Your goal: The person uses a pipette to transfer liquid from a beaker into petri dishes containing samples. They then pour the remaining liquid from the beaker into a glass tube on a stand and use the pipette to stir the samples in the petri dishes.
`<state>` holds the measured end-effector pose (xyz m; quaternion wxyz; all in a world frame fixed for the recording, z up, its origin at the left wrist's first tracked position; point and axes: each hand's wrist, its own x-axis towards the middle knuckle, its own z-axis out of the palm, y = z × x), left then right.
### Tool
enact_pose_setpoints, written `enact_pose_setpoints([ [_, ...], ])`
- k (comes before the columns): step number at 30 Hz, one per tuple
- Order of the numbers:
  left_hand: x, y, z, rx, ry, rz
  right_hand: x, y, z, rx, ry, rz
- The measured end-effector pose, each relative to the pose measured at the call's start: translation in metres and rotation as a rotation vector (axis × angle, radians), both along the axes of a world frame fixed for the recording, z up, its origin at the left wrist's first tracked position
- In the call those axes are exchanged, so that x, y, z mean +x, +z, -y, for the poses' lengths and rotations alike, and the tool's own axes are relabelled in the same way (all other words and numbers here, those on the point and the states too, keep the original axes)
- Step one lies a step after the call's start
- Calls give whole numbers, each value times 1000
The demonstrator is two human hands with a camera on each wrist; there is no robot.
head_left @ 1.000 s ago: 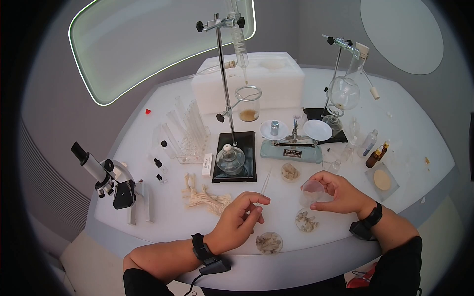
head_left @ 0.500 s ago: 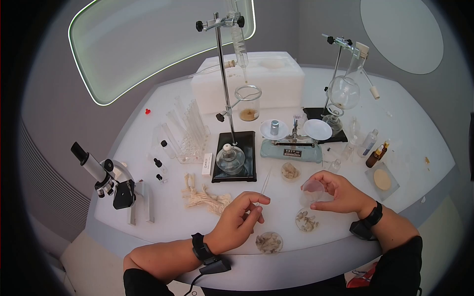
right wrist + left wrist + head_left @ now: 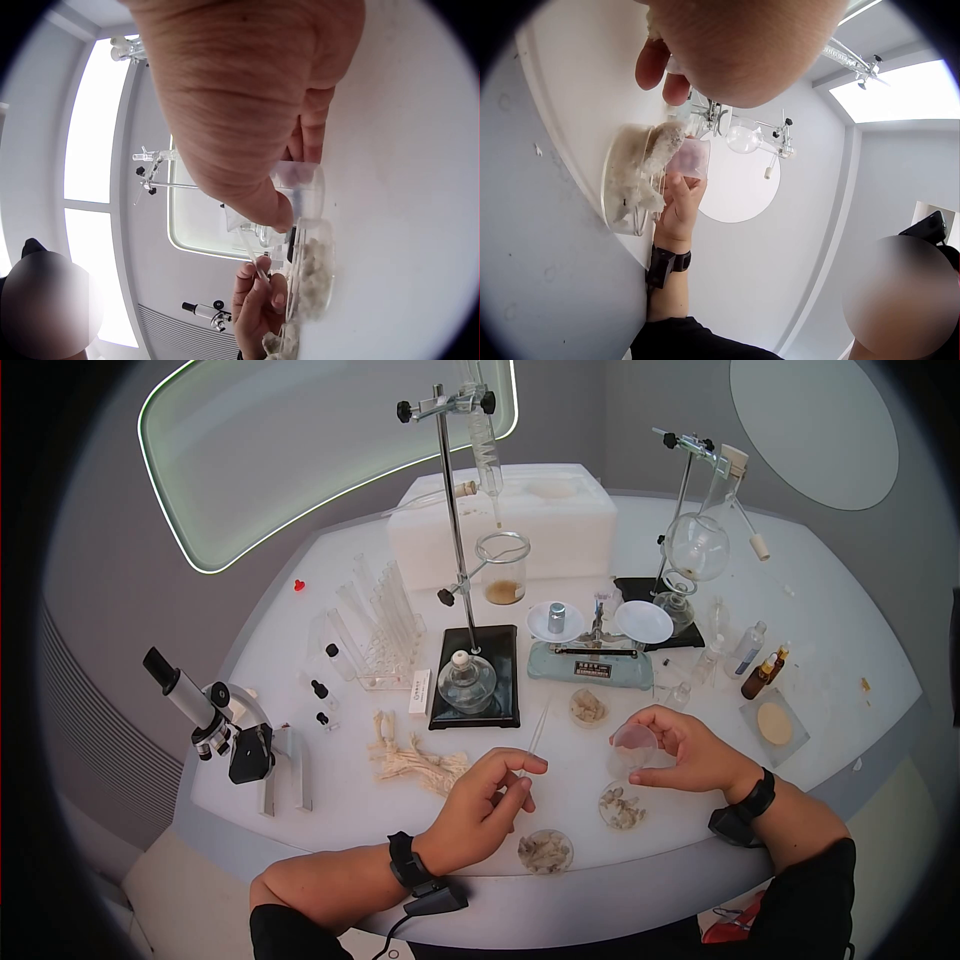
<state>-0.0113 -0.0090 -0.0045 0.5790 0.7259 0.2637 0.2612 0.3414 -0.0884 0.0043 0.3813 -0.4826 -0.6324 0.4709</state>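
Note:
In the head view my left hand pinches a thin clear rod between thumb and fingers, its far end pointing up and away. My right hand grips a small translucent plastic cup, thumb on one side and fingers on the other. Just under the cup is a round clear dish with greyish fluffy clumps. A second dish of similar clumps lies near the table's front edge, below my left hand; it looms large in the left wrist view. A third dish with tan clumps sits farther back.
A microscope stands at left, near a test tube rack and a bundle of pale rope. Behind my hands are a retort stand, a balance scale and clamped glassware. Brown bottles stand at right.

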Motion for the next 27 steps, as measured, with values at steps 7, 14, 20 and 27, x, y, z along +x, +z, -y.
enact_pose_setpoints([
  [7,0,1,0,3,0,-6,3,-2,0,5,0,23],
  [14,0,-2,-1,22,-5,8,1,-2,0,7,1,-7],
  [20,1,6,2,-28,5,17,1,2,1,-1,-2,0],
  [27,0,-2,0,10,0,6,-1,2,1,0,4,-24],
])
